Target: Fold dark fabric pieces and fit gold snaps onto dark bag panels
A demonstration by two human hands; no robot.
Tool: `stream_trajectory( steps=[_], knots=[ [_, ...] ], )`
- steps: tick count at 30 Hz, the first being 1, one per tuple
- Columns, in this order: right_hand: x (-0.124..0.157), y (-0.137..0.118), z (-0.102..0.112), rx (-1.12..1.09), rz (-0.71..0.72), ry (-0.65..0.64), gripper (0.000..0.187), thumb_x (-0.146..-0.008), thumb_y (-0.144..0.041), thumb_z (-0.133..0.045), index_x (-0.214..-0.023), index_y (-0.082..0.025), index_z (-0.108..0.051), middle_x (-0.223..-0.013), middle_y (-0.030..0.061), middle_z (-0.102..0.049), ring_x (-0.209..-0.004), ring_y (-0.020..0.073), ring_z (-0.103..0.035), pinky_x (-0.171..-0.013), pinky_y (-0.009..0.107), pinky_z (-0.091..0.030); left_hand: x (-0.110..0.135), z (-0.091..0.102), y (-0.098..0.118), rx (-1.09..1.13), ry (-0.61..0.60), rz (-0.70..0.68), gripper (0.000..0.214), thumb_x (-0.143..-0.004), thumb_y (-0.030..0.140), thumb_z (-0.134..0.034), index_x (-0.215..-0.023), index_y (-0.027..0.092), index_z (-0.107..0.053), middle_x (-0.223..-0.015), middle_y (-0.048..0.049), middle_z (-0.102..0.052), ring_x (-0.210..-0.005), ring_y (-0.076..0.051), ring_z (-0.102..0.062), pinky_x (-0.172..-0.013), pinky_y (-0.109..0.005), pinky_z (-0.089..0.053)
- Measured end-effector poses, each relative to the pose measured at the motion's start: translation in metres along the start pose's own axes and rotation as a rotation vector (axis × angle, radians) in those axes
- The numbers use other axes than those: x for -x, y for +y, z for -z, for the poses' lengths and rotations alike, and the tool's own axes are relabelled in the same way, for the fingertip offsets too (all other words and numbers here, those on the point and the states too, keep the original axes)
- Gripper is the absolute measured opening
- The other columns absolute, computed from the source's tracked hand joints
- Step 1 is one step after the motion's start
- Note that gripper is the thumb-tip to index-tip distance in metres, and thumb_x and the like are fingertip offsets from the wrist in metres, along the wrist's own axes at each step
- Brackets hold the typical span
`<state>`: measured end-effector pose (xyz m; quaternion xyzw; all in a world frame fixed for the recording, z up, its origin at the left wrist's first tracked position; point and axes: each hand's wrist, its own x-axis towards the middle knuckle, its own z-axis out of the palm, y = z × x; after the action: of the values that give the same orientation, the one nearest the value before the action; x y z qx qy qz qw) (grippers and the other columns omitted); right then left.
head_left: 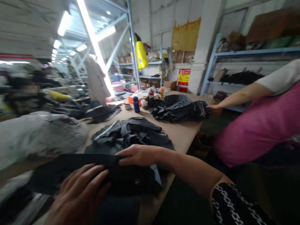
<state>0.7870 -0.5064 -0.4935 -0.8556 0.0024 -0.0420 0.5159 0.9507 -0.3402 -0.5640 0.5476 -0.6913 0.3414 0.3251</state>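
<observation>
A dark cloth piece (pixel 131 181) lies in front of me along the near part of the table, with a small light mark on it. My left hand (pixel 82 187) rests on its left part, fingers stretched out and somewhat blurred. At the cloth's upper edge, my right hand (pixel 138 154) pinches it between thumb and fingers. Just beyond is a heap of dark grey cloth pieces (pixel 136 132) with a pale strip showing on its left side. Some of the near cloth is hidden beneath my hands.
The brown table (pixel 185 131) holds another dark cloth pile (pixel 180 107), touched by a co-worker's hand (pixel 214 110) at right. A blue bottle (pixel 136 104) and small items stand behind. A clear plastic bag (pixel 44 134) bulges at left. Shelves (pixel 255 51) line the wall.
</observation>
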Motion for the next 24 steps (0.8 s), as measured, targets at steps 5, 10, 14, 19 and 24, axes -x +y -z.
stream_trajectory(
  steps=[5, 10, 14, 19, 24],
  knots=[
    [0.006, 0.024, -0.018, -0.531, -0.123, 0.073, 0.043, -0.083, -0.034, -0.060, -0.123, -0.019, -0.057, -0.093, 0.0029, -0.067, -0.081, 0.0115, -0.062, -0.080, 0.024, -0.048, 0.026, 0.016, 0.019, 0.045, -0.169, 0.251, 0.030, -0.086, 0.035, -0.052, -0.114, 0.025, -0.055, -0.107, -0.0058, -0.060, -0.103, -0.023, -0.056, -0.089, -0.036, -0.050],
    [0.007, 0.027, -0.024, -0.622, -0.222, 0.045, 0.043, -0.083, -0.028, -0.060, -0.125, -0.021, -0.055, -0.099, 0.0036, -0.068, -0.081, 0.0113, -0.064, -0.079, 0.025, -0.050, 0.031, 0.013, 0.040, 0.243, -0.216, 0.309, 0.040, -0.089, 0.033, -0.047, -0.126, 0.018, -0.046, -0.126, -0.0135, -0.049, -0.120, -0.025, -0.044, -0.101, -0.041, -0.041],
    [0.004, 0.027, -0.031, -0.566, -0.215, -0.029, 0.046, -0.086, -0.030, -0.058, -0.130, -0.020, -0.049, -0.106, 0.0044, -0.066, -0.085, 0.0099, -0.063, -0.077, 0.022, -0.050, 0.026, 0.008, 0.043, 0.363, -0.214, 0.401, 0.042, -0.080, 0.032, -0.062, -0.117, 0.017, -0.050, -0.114, -0.0108, -0.054, -0.107, -0.023, -0.050, -0.093, -0.040, -0.044],
    [0.003, 0.019, -0.025, -0.308, -0.205, -0.177, 0.062, -0.085, -0.036, -0.056, -0.141, -0.021, -0.034, -0.104, 0.0044, -0.066, -0.079, 0.0106, -0.062, -0.073, 0.025, -0.049, 0.029, 0.005, 0.038, 0.547, -0.289, 0.504, 0.011, -0.077, 0.014, -0.062, -0.079, 0.017, -0.051, -0.079, -0.0002, -0.055, -0.072, -0.012, -0.052, -0.065, -0.023, -0.044],
    [0.037, -0.039, -0.010, 0.609, 0.148, 0.091, 0.029, -0.088, -0.036, -0.050, -0.114, -0.030, -0.064, -0.114, 0.0042, -0.062, -0.100, 0.0219, -0.057, -0.092, 0.040, -0.046, 0.003, 0.035, 0.044, 0.277, -0.403, 0.350, 0.005, -0.081, 0.013, -0.053, -0.077, 0.016, -0.051, -0.076, -0.0008, -0.054, -0.064, -0.010, -0.048, -0.058, -0.023, -0.039]
  ],
)
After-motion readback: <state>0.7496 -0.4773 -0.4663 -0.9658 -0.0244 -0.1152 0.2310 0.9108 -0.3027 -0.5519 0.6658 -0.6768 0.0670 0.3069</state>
